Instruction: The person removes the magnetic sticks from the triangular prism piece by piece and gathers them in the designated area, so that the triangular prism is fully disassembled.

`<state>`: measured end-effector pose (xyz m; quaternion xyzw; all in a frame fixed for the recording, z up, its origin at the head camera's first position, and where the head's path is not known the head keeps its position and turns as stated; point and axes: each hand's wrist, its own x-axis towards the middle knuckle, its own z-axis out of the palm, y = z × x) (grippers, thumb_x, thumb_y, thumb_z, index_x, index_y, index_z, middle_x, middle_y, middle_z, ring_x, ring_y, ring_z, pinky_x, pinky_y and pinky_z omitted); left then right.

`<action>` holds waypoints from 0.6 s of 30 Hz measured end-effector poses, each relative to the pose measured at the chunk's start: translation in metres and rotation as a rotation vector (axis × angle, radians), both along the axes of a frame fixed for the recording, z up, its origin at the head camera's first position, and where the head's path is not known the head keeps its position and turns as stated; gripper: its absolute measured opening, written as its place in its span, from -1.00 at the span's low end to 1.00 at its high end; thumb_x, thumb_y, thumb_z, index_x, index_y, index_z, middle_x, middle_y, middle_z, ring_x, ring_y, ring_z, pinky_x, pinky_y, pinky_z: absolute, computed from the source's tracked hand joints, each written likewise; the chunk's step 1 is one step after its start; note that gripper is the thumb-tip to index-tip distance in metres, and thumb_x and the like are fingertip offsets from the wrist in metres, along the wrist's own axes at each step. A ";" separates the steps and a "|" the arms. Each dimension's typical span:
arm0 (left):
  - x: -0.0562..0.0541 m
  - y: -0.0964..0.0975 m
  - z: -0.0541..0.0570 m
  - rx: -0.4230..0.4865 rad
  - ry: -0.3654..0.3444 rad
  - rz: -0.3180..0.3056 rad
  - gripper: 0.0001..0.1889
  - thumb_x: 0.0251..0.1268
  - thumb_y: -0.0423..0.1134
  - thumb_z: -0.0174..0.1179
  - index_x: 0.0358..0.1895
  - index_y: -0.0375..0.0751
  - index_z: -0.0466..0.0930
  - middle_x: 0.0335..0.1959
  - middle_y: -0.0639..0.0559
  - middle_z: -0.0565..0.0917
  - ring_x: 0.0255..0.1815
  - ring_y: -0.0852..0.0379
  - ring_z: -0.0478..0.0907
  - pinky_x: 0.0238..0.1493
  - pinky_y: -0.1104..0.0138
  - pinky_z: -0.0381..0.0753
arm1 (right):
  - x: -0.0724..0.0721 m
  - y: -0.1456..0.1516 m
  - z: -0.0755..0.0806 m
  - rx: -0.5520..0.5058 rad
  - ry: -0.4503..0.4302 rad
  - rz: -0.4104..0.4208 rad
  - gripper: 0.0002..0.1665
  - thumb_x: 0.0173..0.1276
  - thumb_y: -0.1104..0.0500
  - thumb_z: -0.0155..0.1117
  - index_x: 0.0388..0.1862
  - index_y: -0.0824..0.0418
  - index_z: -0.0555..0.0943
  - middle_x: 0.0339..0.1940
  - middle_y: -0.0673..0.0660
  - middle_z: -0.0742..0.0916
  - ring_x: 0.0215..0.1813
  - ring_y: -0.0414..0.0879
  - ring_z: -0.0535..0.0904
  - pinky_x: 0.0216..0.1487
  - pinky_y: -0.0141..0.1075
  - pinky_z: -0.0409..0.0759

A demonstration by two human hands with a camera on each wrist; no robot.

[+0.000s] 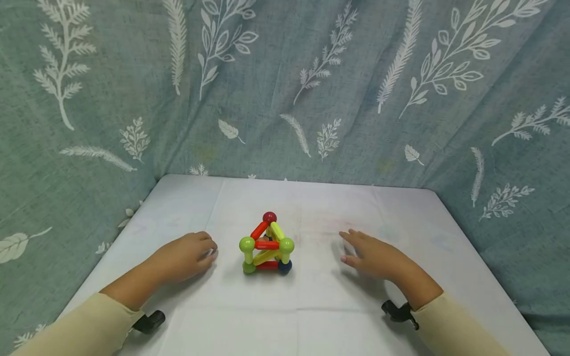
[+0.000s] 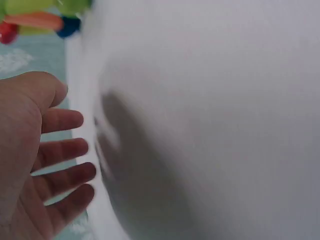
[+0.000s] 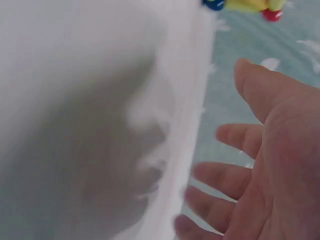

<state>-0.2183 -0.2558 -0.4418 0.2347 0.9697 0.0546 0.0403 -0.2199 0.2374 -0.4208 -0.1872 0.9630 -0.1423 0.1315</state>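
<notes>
Beige sleeves point(image 1: 75, 329) enter at the lower left and lower right corners of the head view, a black device point(image 1: 150, 322) by each cuff. Left of centre is the left hand point(image 1: 189, 254), its fingers loosely parted; right of centre is the right hand point(image 1: 376, 256), fingers spread wide, thumb apart. Between them, touching neither, the model point(image 1: 267, 245) stands just below and left of the frame's centre on the white cloth point(image 1: 311, 326): coloured rods and balls, red on top. Leaf-patterned curtain point(image 1: 267, 74) fills the upper half.
</notes>
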 end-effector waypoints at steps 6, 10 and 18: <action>0.007 0.035 -0.005 0.298 -0.173 0.123 -0.71 0.54 -0.13 0.16 0.19 -0.06 0.67 0.11 0.08 0.69 0.17 0.02 0.63 0.26 -0.05 0.58 | 0.011 -0.039 -0.005 -0.144 0.011 -0.083 -0.35 0.55 -0.15 0.28 0.54 -0.04 0.46 0.39 0.02 0.65 0.33 0.01 0.63 0.31 0.08 0.56; 0.012 0.050 -0.009 0.452 -0.240 0.175 -0.65 0.50 -0.22 0.10 0.27 -0.08 0.60 0.15 0.07 0.69 0.13 0.06 0.64 0.21 -0.03 0.61 | 0.016 -0.063 -0.004 -0.235 0.086 -0.156 -0.50 0.52 -0.07 0.33 0.37 -0.01 0.60 0.08 -0.06 0.78 0.05 -0.12 0.70 0.08 -0.04 0.65; 0.016 0.065 -0.010 0.584 -0.349 0.160 -0.64 0.39 -0.10 0.33 0.20 -0.01 0.59 0.09 0.09 0.68 0.08 0.05 0.64 0.12 0.01 0.63 | 0.024 -0.099 0.005 -0.498 0.125 -0.103 -0.58 0.48 0.00 0.38 0.26 -0.03 0.59 0.02 0.00 0.73 -0.09 -0.18 0.66 -0.06 -0.15 0.66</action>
